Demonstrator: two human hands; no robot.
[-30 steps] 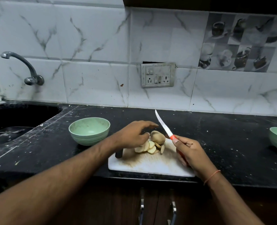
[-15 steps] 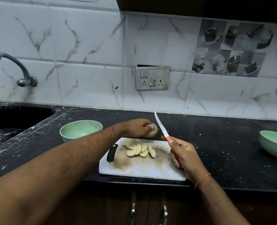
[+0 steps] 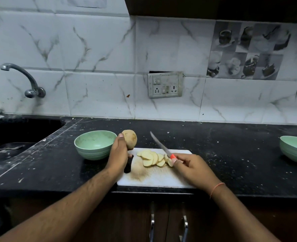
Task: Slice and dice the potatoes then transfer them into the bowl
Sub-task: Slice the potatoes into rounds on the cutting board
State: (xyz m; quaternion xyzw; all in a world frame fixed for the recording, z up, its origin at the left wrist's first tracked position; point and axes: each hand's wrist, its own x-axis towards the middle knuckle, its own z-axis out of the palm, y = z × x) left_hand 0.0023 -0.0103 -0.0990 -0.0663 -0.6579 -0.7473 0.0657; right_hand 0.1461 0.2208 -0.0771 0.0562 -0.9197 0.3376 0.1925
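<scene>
A white cutting board (image 3: 154, 179) lies near the counter's front edge with several pale potato slices (image 3: 153, 158) fanned across it. My left hand (image 3: 118, 154) grips a whole brown potato (image 3: 130, 138), lifted above the board's far left corner. My right hand (image 3: 193, 167) holds a knife (image 3: 160, 144) by its orange handle, blade raised and pointing up-left over the slices. A light green bowl (image 3: 95, 145) stands just left of the board, nothing visible inside it.
A second green bowl (image 3: 296, 149) sits at the right edge of the black counter (image 3: 231, 154). A sink (image 3: 13, 135) and tap (image 3: 25, 79) are at the left. A wall socket panel (image 3: 165, 84) is behind. Cabinet handles (image 3: 152, 222) are below.
My left hand took the whole potato off the board and lifted it leftwards, near the bowl. The knife hand stayed over the slices with the blade raised.
</scene>
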